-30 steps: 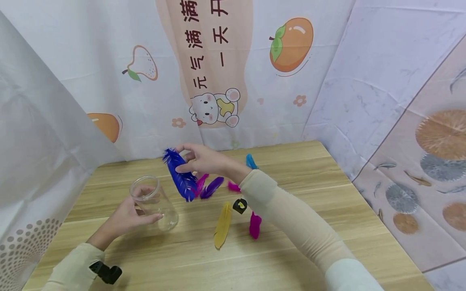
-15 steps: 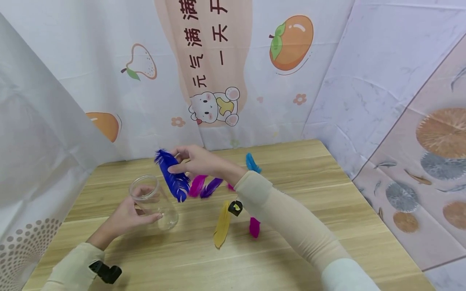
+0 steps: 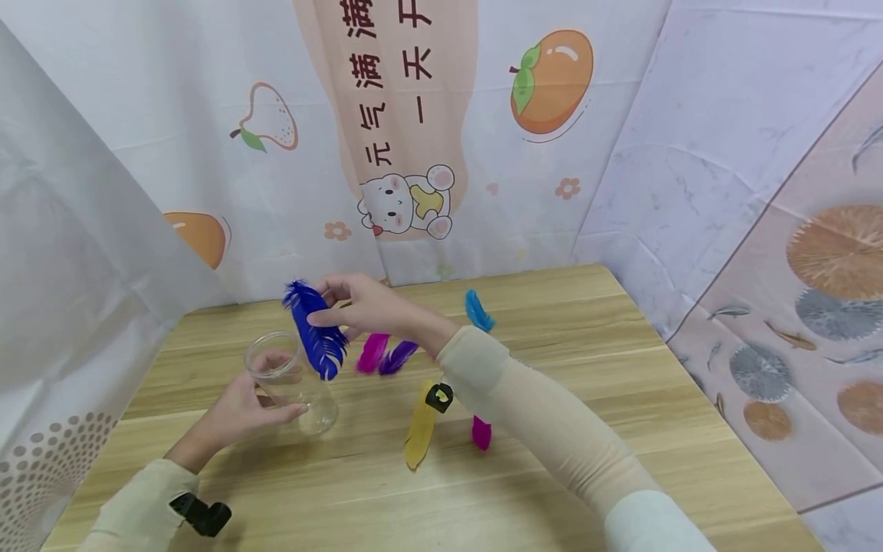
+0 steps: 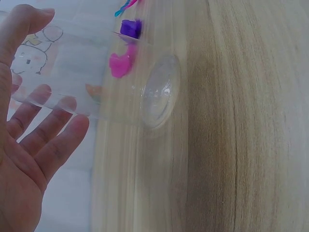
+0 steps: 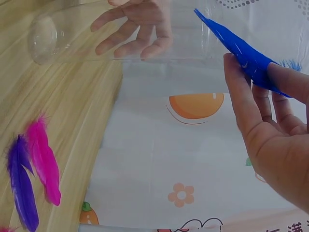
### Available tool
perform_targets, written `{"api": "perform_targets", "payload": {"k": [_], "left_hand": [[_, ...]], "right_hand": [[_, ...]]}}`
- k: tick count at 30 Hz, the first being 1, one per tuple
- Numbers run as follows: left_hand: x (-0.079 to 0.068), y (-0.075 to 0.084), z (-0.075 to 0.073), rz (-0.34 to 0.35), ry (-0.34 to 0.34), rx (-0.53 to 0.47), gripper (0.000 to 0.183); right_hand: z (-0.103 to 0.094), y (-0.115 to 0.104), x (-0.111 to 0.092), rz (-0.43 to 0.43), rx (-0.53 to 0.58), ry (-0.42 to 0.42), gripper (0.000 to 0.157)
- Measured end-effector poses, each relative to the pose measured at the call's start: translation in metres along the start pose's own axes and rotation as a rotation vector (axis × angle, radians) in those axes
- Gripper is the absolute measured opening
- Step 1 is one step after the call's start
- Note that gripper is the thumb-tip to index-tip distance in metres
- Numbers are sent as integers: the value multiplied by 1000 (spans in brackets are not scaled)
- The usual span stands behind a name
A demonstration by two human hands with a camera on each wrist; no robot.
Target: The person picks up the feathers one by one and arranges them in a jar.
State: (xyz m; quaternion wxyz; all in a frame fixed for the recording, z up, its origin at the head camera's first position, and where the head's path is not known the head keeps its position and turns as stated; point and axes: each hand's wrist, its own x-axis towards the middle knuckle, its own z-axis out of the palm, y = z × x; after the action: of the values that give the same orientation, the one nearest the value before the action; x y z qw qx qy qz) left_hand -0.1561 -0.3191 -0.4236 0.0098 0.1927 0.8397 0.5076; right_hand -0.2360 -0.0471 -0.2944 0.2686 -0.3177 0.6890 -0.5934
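My left hand [image 3: 237, 414] grips a clear jar [image 3: 319, 410], thumb on the near side and fingers behind it. Its rounded base [image 4: 157, 94] shows close to the tabletop in the left wrist view, with nothing visible inside. Between thumb and fingers, my right hand [image 3: 375, 307] pinches a deep blue feather [image 3: 310, 337] just right of the jar's open mouth. The feather's bare tip points down and its fluffy end up in the head view. In the right wrist view, the blue feather [image 5: 246, 55] slants across in front of the jar's mouth end.
On the wooden table [image 3: 566, 475] lie a pink feather [image 3: 374, 353], a purple one [image 3: 398, 358] and a yellow feather [image 3: 417, 438]. A magenta feather [image 3: 481, 433] and a turquoise feather [image 3: 478, 310] are partly beside my right sleeve. A printed curtain [image 3: 510, 222] hangs behind.
My right hand has moved left with the blue feather, bringing it closer to the jar's mouth. The left hand and jar have stayed in place.
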Motion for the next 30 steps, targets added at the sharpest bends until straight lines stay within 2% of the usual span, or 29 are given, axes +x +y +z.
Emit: {"api": "perform_targets", "payload": {"k": [11,20,30], "left_hand": [[1,0,-1,-9,5,19,71],[-1,1,0,-4,12,21,68],[0,0,1,7,7,8,67]], "right_hand": [[4,-11,3,-32,1,5,19],[8,-13,5,-78,43,8,17],[10,-17,8,-125,18,24,17]]}}
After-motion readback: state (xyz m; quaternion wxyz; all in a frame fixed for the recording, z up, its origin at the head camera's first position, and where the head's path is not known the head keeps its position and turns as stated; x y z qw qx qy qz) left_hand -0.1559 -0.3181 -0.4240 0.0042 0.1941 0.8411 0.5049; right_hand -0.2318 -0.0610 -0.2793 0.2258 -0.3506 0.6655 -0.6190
